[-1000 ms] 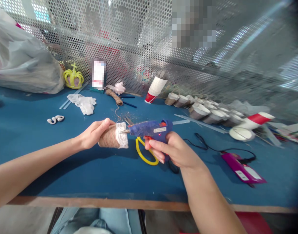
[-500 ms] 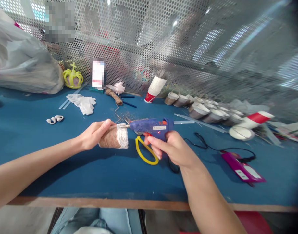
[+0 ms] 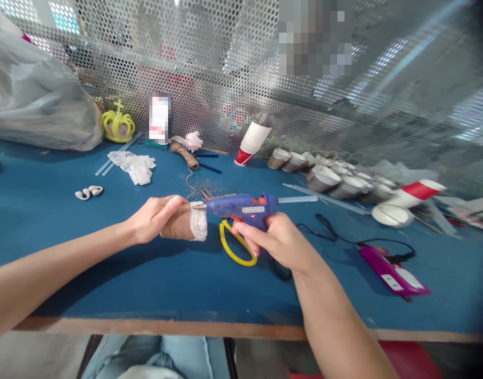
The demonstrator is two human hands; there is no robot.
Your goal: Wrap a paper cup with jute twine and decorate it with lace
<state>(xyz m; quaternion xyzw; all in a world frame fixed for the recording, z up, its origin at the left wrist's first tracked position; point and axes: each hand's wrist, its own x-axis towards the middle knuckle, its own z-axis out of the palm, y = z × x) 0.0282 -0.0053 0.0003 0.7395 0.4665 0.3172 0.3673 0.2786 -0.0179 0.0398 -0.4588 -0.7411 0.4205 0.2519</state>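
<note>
My left hand (image 3: 157, 216) is wrapped round a twine-covered cup (image 3: 180, 223), held on its side above the table. White lace-like trim (image 3: 200, 223) rings the cup's right end. In my right hand (image 3: 271, 234) is a blue glue gun (image 3: 237, 206) with a lit red light and a clear glue stick (image 3: 299, 200) out of its back. The gun's nozzle points left and meets the trim's upper edge. Beneath the gun lie scissors with yellow handles (image 3: 237, 258), their blades partly hidden behind it.
Behind stand a yellow crown (image 3: 118, 126), a phone (image 3: 159, 118), a twine roll (image 3: 185, 156) and stacked paper cups (image 3: 254, 139). Several small twine-wrapped cups (image 3: 324, 179) sit back right. A purple power strip (image 3: 393, 271) with a black cord lies right. White earbuds (image 3: 89, 192) lie left.
The glue gun has shifted slightly left and tilted a little, its nozzle further over the trim. The cup has turned slightly in my left hand.
</note>
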